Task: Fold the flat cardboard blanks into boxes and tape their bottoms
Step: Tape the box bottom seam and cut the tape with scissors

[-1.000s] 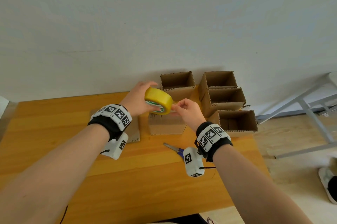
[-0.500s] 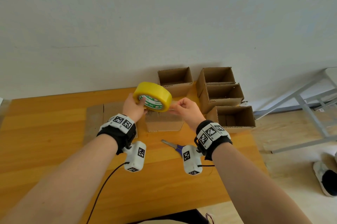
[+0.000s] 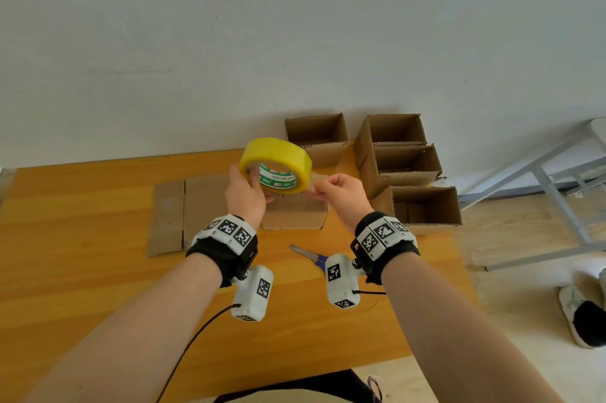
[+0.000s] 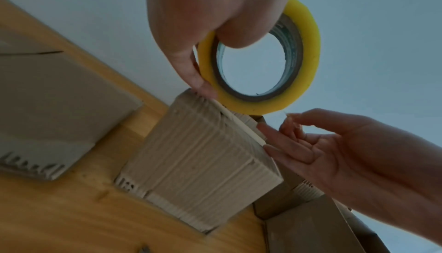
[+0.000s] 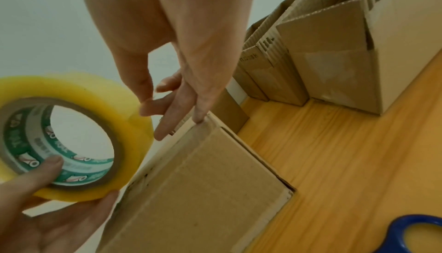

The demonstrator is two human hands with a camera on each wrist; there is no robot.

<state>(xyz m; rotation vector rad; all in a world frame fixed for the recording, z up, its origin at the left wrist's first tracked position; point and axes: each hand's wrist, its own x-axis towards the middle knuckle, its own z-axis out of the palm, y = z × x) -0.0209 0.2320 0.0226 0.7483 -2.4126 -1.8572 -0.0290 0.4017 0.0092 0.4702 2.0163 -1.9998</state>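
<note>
Head view: L hand (image 3: 246, 194) grips tape roll (image 3: 276, 165) above upturned box (image 3: 295, 214), R hand (image 3: 341, 194) pinching the free end; L wrist: thumb thru core; R wrist: film looks thin, sticky, prob light, so hold by end and core.

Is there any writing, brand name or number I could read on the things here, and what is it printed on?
Nothing can be read in full.
Yellow roll of packing tape: green and white printed core label, lettering too blurred to read.
Open brown cardboard box: small black print on its flap, too small to read.
Wrist bands: black and white square code patterns, no words.
</note>
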